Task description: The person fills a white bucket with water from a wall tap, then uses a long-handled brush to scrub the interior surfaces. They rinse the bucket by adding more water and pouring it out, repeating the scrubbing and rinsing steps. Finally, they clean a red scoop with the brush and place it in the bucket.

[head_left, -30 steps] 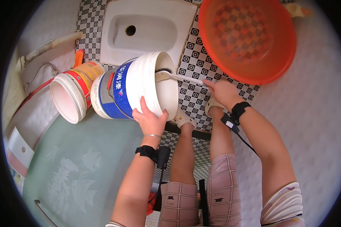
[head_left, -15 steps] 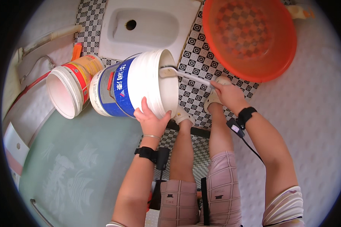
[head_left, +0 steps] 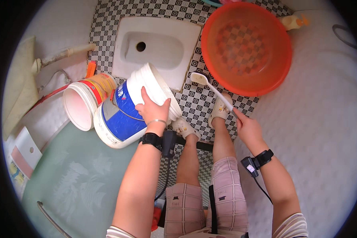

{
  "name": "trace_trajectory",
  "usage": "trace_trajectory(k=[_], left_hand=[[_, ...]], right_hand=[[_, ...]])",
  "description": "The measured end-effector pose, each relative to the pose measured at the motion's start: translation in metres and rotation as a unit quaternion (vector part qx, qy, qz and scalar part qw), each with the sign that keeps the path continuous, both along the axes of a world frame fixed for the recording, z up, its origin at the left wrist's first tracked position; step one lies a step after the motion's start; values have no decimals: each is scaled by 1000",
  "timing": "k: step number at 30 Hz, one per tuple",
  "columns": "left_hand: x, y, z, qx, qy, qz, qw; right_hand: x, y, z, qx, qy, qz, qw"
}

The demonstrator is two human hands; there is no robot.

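My left hand [head_left: 152, 108] grips the white and blue plastic bucket [head_left: 123, 117] close to its rim, fingers spread over the outer wall. The bucket lies tilted, its mouth facing up and to the right. Its inside shows only as a narrow strip. In my right hand [head_left: 248, 129] is the handle of a long white scrub brush [head_left: 216, 92]. The brush head hangs over the tiled floor, apart from the bucket, with its pale back showing and its bristles hidden.
A second bucket [head_left: 80, 104], orange, red and white, lies behind on the left. Beyond are a squat toilet [head_left: 184, 35] and a large orange basin [head_left: 273, 67]. A frosted glass door [head_left: 63, 170] is at the lower left, a pipe [head_left: 67, 52] along the left wall.
The brush has come out of the bucket's mouth and now sits to its right. The bucket has turned, its mouth swinging away from my view, and my left hand has shifted on its side.
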State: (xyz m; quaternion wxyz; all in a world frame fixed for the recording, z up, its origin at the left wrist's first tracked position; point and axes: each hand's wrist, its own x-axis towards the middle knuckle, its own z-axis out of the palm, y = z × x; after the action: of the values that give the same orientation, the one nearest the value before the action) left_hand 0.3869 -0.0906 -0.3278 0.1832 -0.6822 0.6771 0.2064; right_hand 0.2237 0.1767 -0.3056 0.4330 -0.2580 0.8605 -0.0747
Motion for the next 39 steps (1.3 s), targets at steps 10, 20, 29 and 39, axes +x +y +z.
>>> trace_trajectory(k=[10,20,29,39], left_hand=[[-58,-32,38,5,-56,70,996],[-55,-33,84,17,-52,82,995],[31,-60,135,-11,137,77,988],[132,-39,198,85,485,268,828]], right_hand=[[-30,-6,56,-4,-29,-54,998],[-53,-15,100,-8,-19,-53,998],[-45,-25,134,-20,-58,-105,993],[-14,-42,152,-143,-228,-343,900]])
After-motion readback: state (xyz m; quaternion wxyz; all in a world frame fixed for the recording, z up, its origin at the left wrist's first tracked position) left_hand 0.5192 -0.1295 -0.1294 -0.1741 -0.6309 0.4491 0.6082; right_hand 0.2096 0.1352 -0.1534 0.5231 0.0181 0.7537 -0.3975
